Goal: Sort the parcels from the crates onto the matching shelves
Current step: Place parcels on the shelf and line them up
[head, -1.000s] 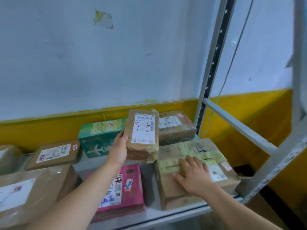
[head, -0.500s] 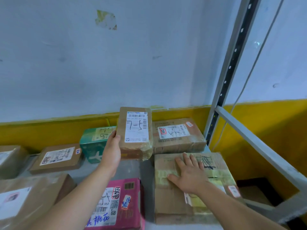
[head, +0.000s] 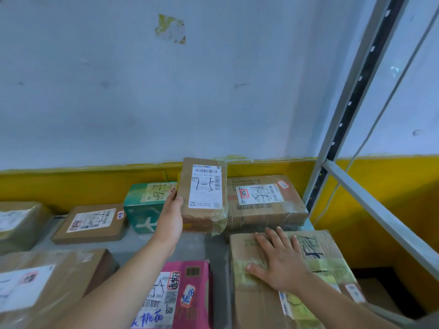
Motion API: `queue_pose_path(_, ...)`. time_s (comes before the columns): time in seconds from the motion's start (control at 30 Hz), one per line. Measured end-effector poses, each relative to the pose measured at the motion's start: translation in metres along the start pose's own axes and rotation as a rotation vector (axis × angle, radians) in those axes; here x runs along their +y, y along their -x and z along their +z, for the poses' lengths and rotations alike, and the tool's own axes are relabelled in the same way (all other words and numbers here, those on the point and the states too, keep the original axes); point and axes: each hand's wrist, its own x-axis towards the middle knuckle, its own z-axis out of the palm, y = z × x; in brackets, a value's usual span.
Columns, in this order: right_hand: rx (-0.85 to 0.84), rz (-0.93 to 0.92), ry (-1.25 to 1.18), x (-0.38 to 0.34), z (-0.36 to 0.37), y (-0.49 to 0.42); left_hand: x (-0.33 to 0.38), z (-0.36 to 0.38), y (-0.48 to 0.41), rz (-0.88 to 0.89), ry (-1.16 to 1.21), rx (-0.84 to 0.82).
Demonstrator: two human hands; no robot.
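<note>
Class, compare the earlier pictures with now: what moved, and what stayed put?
The left hand has carried the 7-5 parcel farther back, towards the gap between the green box and the rear brown box. The right hand stays flat on the large box.

Pale wall point(head: 213, 91) with a chipped patch point(head: 169, 28), yellow lower band point(head: 71, 184), grey metal rack upright point(head: 349, 103) at right.
</note>
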Motion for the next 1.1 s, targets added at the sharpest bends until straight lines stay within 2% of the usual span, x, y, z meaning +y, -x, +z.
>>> queue_pose_path(0.27, -0.026, -0.017, -0.022, -0.012, -0.009, 0.012, 0.002, -0.013, 0.034, 0.022, 0.018, 0.009)
queue_pose_path(0.47, -0.030, -0.229, -0.010, -0.082, 0.000, 0.022, -0.005, -0.045, 0.045, -0.002, -0.031, 0.092)
queue_pose_path(0.63, -0.103, -0.290, 0.034, -0.130, 0.010, 0.019, 0.002, -0.096, 0.032, 0.047, -0.029, 0.145)
queue_pose_path(0.9, -0.150, -0.149, 0.025, -0.201, 0.019, -0.008, 0.006, -0.198, -0.008, 0.010, -0.031, 0.204)
queue_pose_path(1.1, -0.020, -0.018, -0.034, -0.231, 0.004, -0.044, 0.009, -0.248, -0.038, -0.011, -0.019, 0.189)
